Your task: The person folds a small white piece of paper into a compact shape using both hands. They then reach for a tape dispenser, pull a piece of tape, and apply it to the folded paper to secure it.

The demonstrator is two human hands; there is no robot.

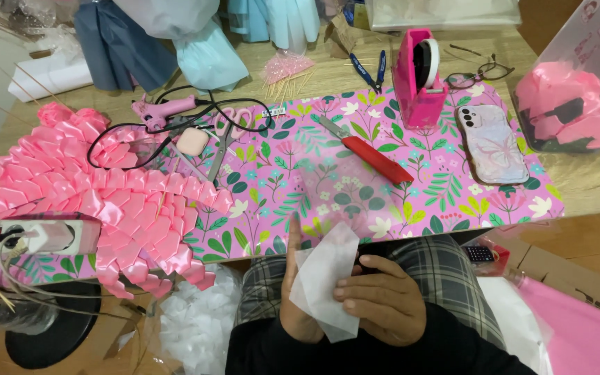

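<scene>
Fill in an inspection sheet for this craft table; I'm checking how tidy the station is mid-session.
Surface: pink floral patterned mat on a wooden table.
Job's things: thin white translucent sheet, held over the lap.
Clutter: heap of folded pink satin ribbon petals, red-handled utility knife, pink tape dispenser, pink glue gun, scissors, blue-handled pliers, phone in a marbled case, eyeglasses.
Grippers: left hand and right hand both grip the sheet.
Cables: black cord looped by the glue gun; white power strip at the left edge.
Surroundings: blue wrapping paper rolls, cardboard box.
</scene>
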